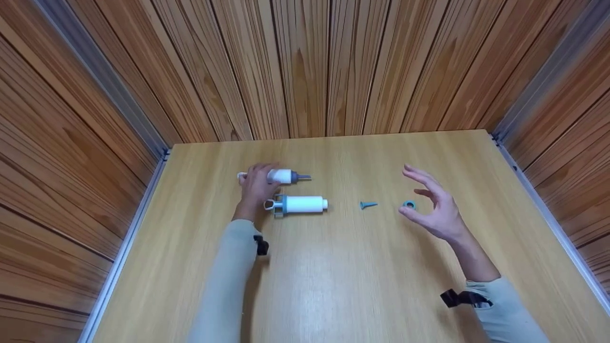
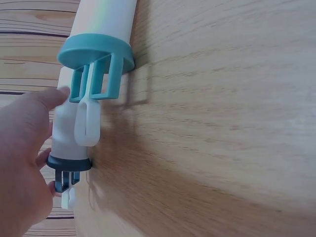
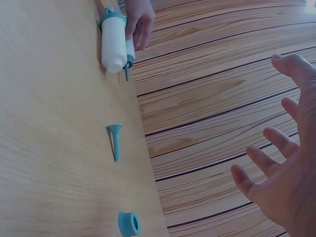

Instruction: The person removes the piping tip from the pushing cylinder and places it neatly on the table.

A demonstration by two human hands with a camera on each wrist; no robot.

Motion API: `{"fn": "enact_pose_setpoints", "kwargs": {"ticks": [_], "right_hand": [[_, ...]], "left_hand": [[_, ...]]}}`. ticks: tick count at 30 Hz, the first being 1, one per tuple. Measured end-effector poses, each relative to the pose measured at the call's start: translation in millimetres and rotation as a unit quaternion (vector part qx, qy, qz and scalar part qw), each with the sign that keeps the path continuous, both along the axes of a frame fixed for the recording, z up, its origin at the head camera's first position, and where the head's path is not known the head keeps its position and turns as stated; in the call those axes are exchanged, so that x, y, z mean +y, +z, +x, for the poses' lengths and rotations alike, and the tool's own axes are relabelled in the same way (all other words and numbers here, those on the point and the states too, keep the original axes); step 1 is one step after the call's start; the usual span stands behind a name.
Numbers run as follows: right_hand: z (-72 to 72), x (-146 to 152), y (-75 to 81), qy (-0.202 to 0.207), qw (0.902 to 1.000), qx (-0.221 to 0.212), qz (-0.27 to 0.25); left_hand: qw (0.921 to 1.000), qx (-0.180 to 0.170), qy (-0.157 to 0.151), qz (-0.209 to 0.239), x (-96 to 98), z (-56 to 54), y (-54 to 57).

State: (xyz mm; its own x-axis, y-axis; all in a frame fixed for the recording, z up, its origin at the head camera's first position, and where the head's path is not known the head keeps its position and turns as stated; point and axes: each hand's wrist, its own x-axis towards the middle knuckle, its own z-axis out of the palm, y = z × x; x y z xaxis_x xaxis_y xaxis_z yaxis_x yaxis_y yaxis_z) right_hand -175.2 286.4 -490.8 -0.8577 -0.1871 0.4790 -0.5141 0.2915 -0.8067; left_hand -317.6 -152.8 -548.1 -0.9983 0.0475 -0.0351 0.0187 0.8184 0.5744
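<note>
At the back left of the table, my left hand (image 1: 259, 185) grips a white syringe (image 1: 282, 176) with a dark blue collar and a narrow dark tip. The left wrist view shows the thumb on its barrel (image 2: 70, 129) and fingertips around the far side. Just in front lies a larger white syringe (image 1: 305, 204) with a teal collar and a white looped plunger handle, its tip end bare. My right hand (image 1: 441, 209), fingers spread and holding nothing, hovers above a small teal ring (image 1: 409, 204). To the left of that ring lies a teal cone-shaped nozzle (image 1: 368, 205).
The light wooden table (image 1: 310, 286) is bounded by wood-plank walls (image 1: 305, 66) at the back and sides, with metal rails (image 1: 125, 238) along its side edges. A black strap (image 1: 460, 298) circles the right wrist.
</note>
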Motion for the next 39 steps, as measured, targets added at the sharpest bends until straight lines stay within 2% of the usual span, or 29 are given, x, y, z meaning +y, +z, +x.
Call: {"fn": "enact_pose_setpoints", "kwargs": {"ticks": [8,17,25,39], "right_hand": [[2.5,-2,7.8,0.019,0.9993,0.007,-0.03],[3.6,-4,12.3,0.062,0.996,0.008,-0.064],[2.8,-5,11.3,0.068,0.9945,-0.007,-0.079],[2.7,-6,9.7,0.074,0.9932,-0.013,-0.089]], "left_hand": [[0.9999,-0.001,-0.005,-0.016,-3.8,-0.6,-5.1],[0.9991,0.0,0.008,-0.042,-9.1,-0.2,-11.3],[0.9974,0.006,0.014,-0.07,-8.2,1.3,-11.4],[0.9977,0.005,0.011,-0.066,-11.6,2.3,-13.5]]}}
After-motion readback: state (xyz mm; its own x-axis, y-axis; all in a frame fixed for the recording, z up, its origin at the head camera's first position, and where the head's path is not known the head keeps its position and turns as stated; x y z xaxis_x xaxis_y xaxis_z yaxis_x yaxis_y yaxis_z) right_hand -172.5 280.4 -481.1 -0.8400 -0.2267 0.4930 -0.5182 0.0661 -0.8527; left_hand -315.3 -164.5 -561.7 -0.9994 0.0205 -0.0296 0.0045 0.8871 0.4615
